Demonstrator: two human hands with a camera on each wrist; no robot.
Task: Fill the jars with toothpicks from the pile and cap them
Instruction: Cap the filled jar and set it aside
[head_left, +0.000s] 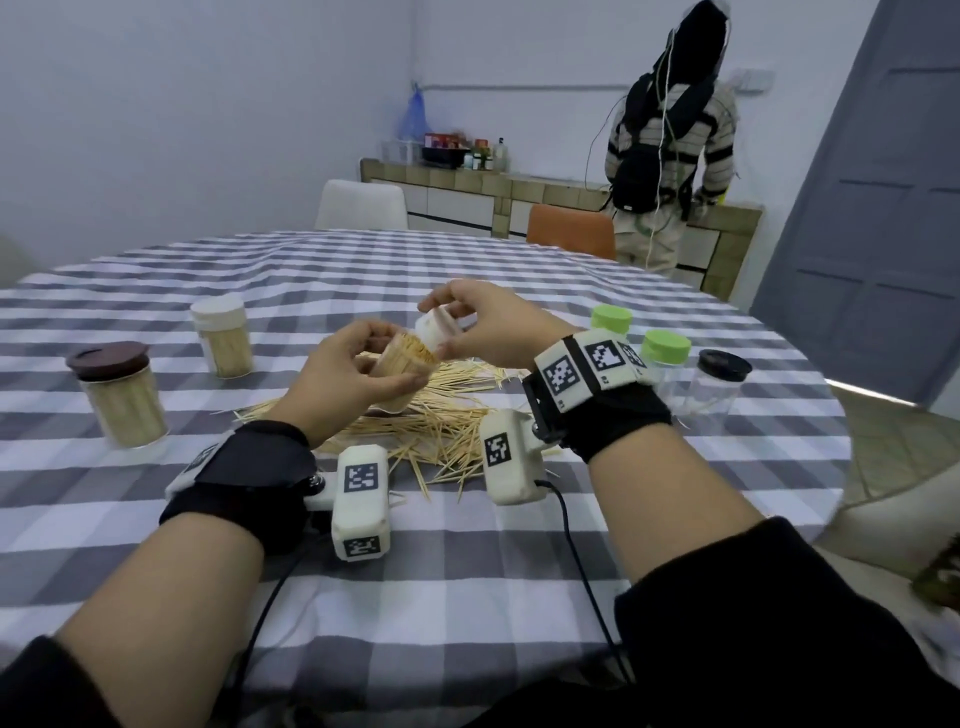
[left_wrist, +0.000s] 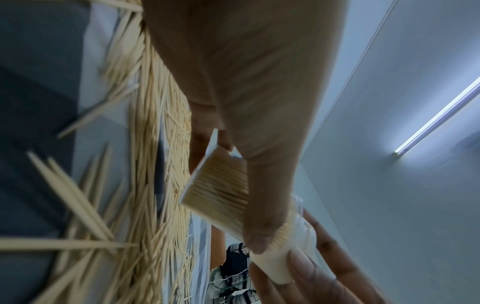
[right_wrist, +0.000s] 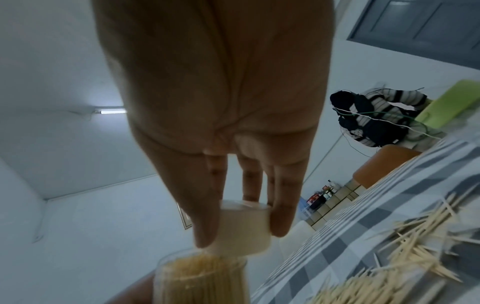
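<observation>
My left hand (head_left: 363, 364) grips a clear jar (head_left: 402, 366) packed with toothpicks, tilted toward the right, above the loose toothpick pile (head_left: 436, 421). My right hand (head_left: 467, 322) pinches a white cap (head_left: 436, 327) between thumb and fingers, right at the jar's open mouth. The left wrist view shows the jar (left_wrist: 221, 191) under my thumb and the cap (left_wrist: 280, 265) beyond it. In the right wrist view the cap (right_wrist: 244, 230) touches the rim of the full jar (right_wrist: 202, 281).
Two capped full jars stand at the left: a brown-lidded one (head_left: 122, 395) and a white-lidded one (head_left: 223, 338). Two green-lidded jars (head_left: 662, 353) and a black-lidded jar (head_left: 719, 382) stand at the right. A person (head_left: 670, 140) stands at the far counter.
</observation>
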